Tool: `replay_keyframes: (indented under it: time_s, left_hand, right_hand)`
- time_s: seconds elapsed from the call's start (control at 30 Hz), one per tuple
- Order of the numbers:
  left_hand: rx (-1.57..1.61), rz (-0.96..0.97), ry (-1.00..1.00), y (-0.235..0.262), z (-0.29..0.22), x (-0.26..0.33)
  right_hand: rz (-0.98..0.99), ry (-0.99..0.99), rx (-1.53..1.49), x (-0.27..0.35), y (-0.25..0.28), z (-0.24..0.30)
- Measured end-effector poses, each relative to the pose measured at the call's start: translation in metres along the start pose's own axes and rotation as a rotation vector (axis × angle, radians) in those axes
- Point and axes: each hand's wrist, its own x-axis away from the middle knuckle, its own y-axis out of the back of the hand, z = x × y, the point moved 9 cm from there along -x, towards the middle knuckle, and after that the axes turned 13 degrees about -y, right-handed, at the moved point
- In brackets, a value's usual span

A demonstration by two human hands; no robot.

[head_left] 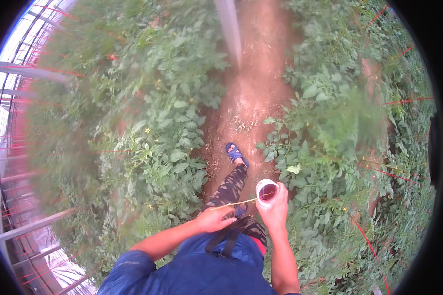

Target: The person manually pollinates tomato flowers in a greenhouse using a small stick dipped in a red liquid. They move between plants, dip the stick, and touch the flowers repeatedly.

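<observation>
A white cup (pixel 259 189) with dark red liquid (pixel 268 191) inside is in my right hand (pixel 275 209), whose fingers wrap round its side. My left hand (pixel 215 219) is closed on a thin yellowish stick (pixel 243 202), to the left of the cup. The stick runs from these fingers to the cup, and its far end reaches over the rim to the liquid. Both hands are in front of my waist, above my camouflage trousers (pixel 229 189).
Leafy green plants (pixel 167 123) with small yellow flowers line the left of a bare soil path (pixel 246 98); more plants (pixel 325 142) crowd its right. A pale post (pixel 229 27) rises ahead. Red strings (pixel 364 236) cross the foliage. A blue sandal (pixel 236 152) is on the path.
</observation>
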Motion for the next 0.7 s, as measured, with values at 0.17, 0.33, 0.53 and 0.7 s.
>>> replay_keyframes:
  time_s: [0.17,0.33,0.53,0.7]
  left_hand:
    - [0.01,0.131,-0.035,0.034,0.027,-0.081]
    - [0.024,0.264,0.042,0.07,0.054,-0.144]
    - [-0.048,0.311,0.018,0.096,0.097,-0.187]
    - [-0.037,0.249,0.047,0.116,0.128,-0.229]
  right_hand:
    - [-0.044,-0.036,0.076,-0.064,0.006,0.04]
    - [-0.035,0.007,0.05,-0.145,-0.006,0.087]
    - [-0.012,0.058,0.008,-0.24,-0.033,0.141]
    - [0.081,0.057,-0.07,-0.317,-0.058,0.166]
